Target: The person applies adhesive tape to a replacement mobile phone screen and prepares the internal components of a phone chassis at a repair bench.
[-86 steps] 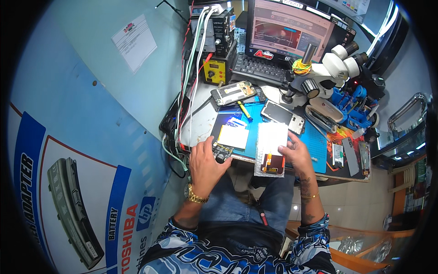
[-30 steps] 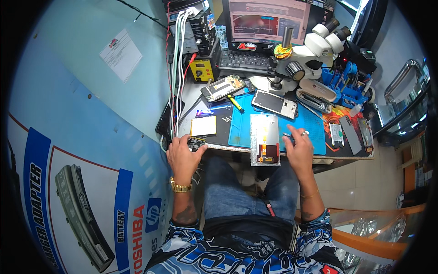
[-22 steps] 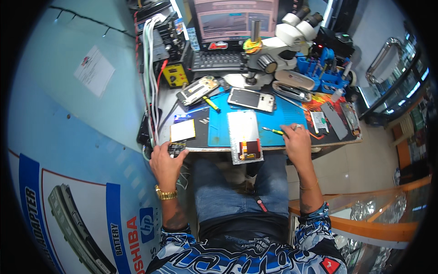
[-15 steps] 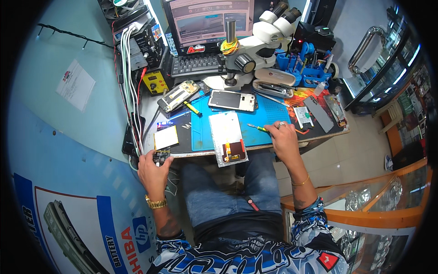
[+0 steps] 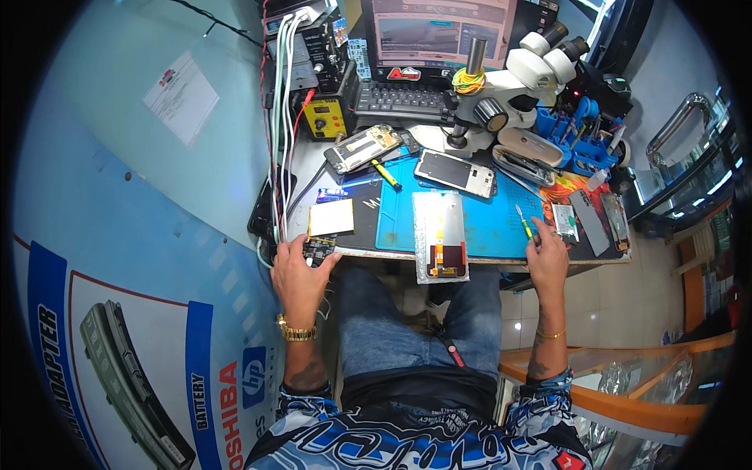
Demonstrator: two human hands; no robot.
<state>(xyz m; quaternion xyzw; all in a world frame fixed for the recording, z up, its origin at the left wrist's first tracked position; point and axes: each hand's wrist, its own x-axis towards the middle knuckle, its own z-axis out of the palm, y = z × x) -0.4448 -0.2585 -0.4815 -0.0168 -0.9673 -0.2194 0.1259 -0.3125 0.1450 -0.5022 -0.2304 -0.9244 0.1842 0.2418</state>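
Observation:
My left hand (image 5: pixel 301 278) is closed on a small dark circuit board (image 5: pixel 319 249) at the desk's front-left edge. A flat white piece with yellow edging (image 5: pixel 330 216) lies just beyond the board. My right hand (image 5: pixel 548 258) grips a thin green-and-yellow tool (image 5: pixel 527 227), its metal tip pointing away from me over the right part of the blue mat (image 5: pixel 489 235). Between my hands, a screen panel (image 5: pixel 448 262) with an orange ribbon rests on bubble wrap that overhangs the front edge. An opened phone (image 5: pixel 454 172) lies behind it.
Behind are a laptop (image 5: pixel 403 102), a stereo microscope (image 5: pixel 531 70), a yellow power unit (image 5: pixel 321 116) and blue tool holders (image 5: pixel 587 160). White cables (image 5: pixel 283 157) run down the left beside the wall. A second opened phone (image 5: pixel 364 149) and grey plates (image 5: pixel 591 219) lie on the desk (image 5: pixel 368 254).
My right hand has let go of the wrapped screen, picked up the tool, moved rightward and angled the tool upward. My left hand stays on the board.

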